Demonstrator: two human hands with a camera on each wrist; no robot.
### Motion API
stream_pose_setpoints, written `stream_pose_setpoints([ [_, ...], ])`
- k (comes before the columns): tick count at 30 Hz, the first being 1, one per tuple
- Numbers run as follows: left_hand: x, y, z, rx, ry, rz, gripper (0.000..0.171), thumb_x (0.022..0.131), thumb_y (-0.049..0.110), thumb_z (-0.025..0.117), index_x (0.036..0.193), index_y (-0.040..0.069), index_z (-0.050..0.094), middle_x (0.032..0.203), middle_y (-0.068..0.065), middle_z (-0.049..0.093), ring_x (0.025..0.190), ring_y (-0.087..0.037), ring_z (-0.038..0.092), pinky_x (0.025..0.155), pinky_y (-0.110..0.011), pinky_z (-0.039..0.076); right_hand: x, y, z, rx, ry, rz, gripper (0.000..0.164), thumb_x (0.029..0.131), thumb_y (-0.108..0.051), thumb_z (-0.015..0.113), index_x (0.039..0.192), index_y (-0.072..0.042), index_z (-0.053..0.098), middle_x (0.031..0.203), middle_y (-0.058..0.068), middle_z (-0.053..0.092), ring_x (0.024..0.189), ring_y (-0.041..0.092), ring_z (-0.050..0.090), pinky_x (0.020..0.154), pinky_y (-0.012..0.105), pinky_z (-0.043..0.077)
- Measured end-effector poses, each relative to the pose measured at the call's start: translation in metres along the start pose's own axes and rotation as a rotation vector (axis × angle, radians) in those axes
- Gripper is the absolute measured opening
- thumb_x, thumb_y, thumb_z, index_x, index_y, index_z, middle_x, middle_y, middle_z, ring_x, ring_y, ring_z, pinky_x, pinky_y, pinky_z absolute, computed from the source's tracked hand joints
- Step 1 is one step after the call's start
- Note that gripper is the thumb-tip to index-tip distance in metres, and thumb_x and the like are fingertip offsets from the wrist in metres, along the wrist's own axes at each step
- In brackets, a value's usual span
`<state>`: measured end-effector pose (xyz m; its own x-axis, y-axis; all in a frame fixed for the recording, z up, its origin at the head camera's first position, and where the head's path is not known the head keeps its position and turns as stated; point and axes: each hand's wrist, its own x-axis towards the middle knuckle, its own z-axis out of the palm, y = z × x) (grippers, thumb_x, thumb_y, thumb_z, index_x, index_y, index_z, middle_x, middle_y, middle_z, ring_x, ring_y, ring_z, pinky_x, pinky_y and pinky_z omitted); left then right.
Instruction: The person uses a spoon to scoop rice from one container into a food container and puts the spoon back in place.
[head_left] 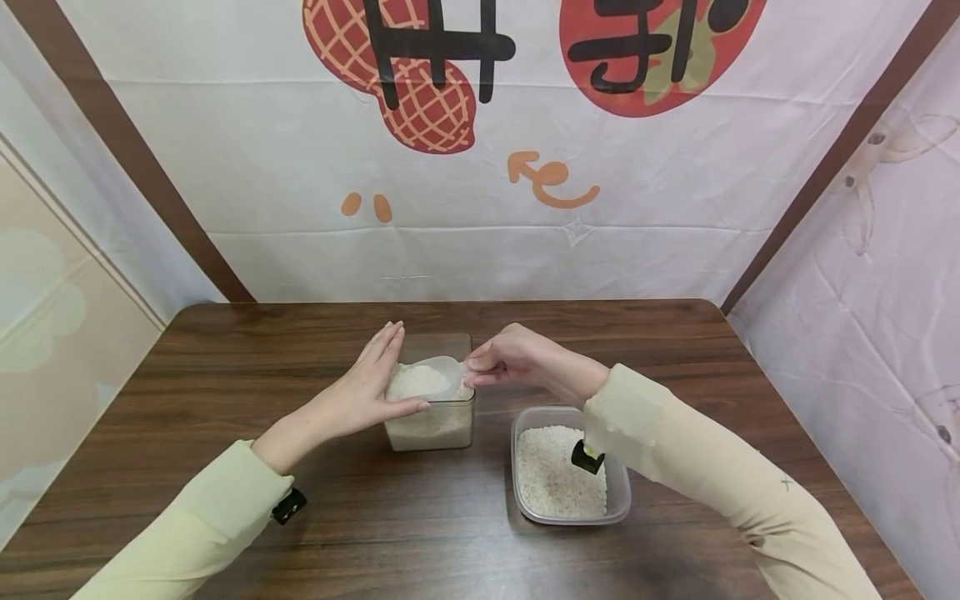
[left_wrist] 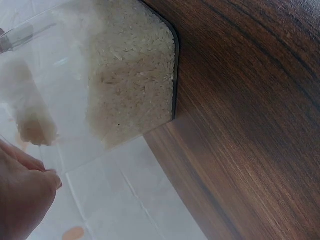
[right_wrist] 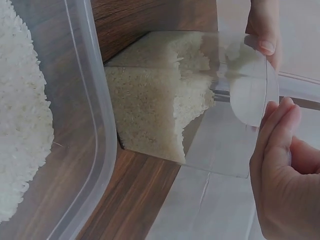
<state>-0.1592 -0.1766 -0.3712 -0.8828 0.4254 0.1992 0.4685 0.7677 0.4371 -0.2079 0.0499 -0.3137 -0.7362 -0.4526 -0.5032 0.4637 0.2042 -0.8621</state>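
A scoop [head_left: 452,372] with white rice in it is held over the mouth of a clear square container [head_left: 431,432]. My right hand [head_left: 513,354] pinches its handle at the container's right rim. Through the clear wall, rice [right_wrist: 145,105] fills the container's lower part, sloping to one side. My left hand [head_left: 363,392] rests at the container's left side with straight fingers, its thumb along the front rim. Beneath my right forearm stands a shallow plastic box [head_left: 526,510] of rice, partly hidden by the sleeve.
The brown wood-grain table [head_left: 352,533] carries both containers. A white printed cloth [head_left: 480,258] hangs behind its far edge, with more cloth at the left and right sides.
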Motion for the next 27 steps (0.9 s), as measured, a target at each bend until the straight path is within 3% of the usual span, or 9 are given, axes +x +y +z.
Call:
stream_pose_setpoints([
  [16,0.000,0.001,-0.001,0.009,-0.011,-0.011,0.110,0.074,0.052,0.068,0.141,-0.011,0.009,0.150,-0.020,0.006,0.138,-0.031,-0.001,0.108,-0.050,0.015,-0.004,0.001,-0.014,0.067,-0.040,0.009,0.032,0.086,0.013,0.047,0.117,0.022,0.046,0.065,0.012,0.062,0.057,0.016,0.063,0.057,0.016,0.050],
  [27,0.000,0.003,-0.003,0.013,-0.026,-0.018,0.110,0.075,0.052,0.067,0.141,-0.011,0.008,0.150,-0.020,0.005,0.138,-0.031,-0.002,0.107,-0.050,0.014,-0.011,-0.001,-0.023,0.014,-0.059,-0.040,0.033,0.086,0.012,0.047,0.118,0.023,0.045,0.065,0.012,0.063,0.057,0.013,0.063,0.058,0.015,0.050],
])
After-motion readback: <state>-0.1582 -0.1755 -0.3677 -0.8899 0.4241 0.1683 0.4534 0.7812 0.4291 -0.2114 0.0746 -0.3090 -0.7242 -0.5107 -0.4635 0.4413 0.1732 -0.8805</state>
